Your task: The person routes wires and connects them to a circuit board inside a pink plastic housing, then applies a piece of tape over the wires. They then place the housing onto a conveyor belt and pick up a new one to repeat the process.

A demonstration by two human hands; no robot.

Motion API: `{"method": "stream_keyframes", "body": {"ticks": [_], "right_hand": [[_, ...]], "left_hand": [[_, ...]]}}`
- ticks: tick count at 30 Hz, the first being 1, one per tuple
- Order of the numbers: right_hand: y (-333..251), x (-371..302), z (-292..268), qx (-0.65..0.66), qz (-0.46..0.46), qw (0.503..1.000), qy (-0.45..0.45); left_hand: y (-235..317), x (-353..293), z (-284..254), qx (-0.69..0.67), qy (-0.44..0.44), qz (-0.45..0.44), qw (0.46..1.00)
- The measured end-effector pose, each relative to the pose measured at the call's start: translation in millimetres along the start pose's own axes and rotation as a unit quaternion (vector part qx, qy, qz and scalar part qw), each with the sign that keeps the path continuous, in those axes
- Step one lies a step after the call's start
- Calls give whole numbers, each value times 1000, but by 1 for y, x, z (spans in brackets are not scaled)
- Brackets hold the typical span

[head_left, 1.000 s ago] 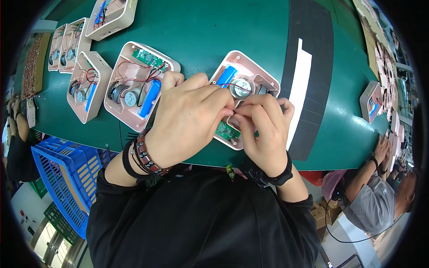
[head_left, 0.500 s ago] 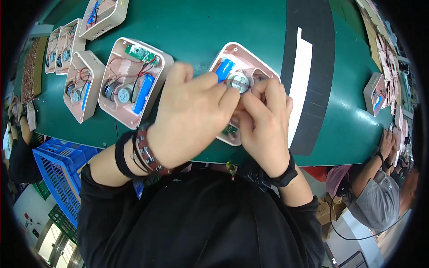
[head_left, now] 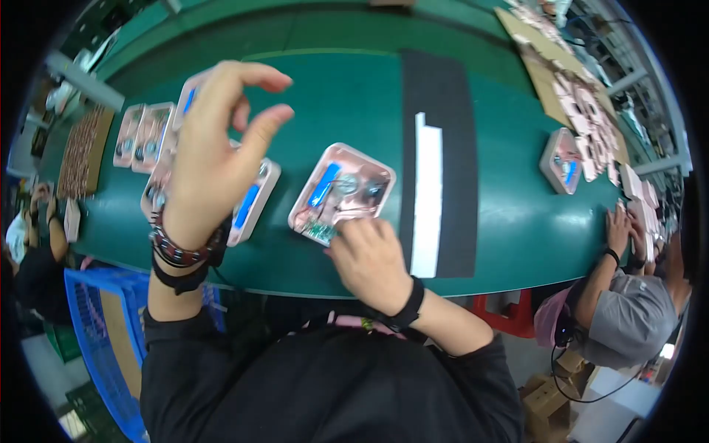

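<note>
Pink casing (head_left: 362,159): open side up on the green bench (head_left: 509,236), in front of me, its near edge under my right hand.
Inside it: a blue cell (head_left: 323,184) along the left wall, a round silver part (head_left: 346,183) near the middle, a green circuit board (head_left: 319,230) in the near-left corner.
My right hand (head_left: 373,262): fingers curled down over the near edge, touching the casing; whether they grip anything I cannot tell — the tips are hidden.
My left hand (head_left: 207,162): raised off to the left, thumb and forefinger spread, nothing between them.
Just changed: half a second ago both my hands met fingertip to fingertip over the casing; now the left has come away, so I judge the close two-handed work has paused, with only the right attending.
Also different: the board shows more fully, and my view has tipped — more of the bench's far side is in sight.
Left side: another casing (head_left: 266,198), partly behind my left hand.
Right side: a black mat (head_left: 454,148) bearing a white strip (head_left: 428,199), then a lone casing (head_left: 548,159) well apart.
</note>
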State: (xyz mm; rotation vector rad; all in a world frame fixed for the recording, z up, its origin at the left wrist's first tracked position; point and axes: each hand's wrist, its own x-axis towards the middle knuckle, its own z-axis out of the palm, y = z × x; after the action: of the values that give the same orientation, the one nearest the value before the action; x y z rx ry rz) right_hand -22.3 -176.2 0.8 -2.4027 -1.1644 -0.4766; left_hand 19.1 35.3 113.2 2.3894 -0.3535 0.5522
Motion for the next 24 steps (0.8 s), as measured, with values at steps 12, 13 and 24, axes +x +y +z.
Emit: {"method": "stream_keyframes", "body": {"ticks": [12, 13, 24], "right_hand": [[128, -143, -105, -187, 368, 902, 125], [134, -165, -106, -219, 403, 879, 133], [160, -192, -120, -232, 515, 810, 158]], "left_hand": [[-126, 286, 187, 378, -112, 1, 919], [-142, 302, 215, 381, -111, 4, 918], [-180, 361, 308, 415, 25, 81, 906]]}}
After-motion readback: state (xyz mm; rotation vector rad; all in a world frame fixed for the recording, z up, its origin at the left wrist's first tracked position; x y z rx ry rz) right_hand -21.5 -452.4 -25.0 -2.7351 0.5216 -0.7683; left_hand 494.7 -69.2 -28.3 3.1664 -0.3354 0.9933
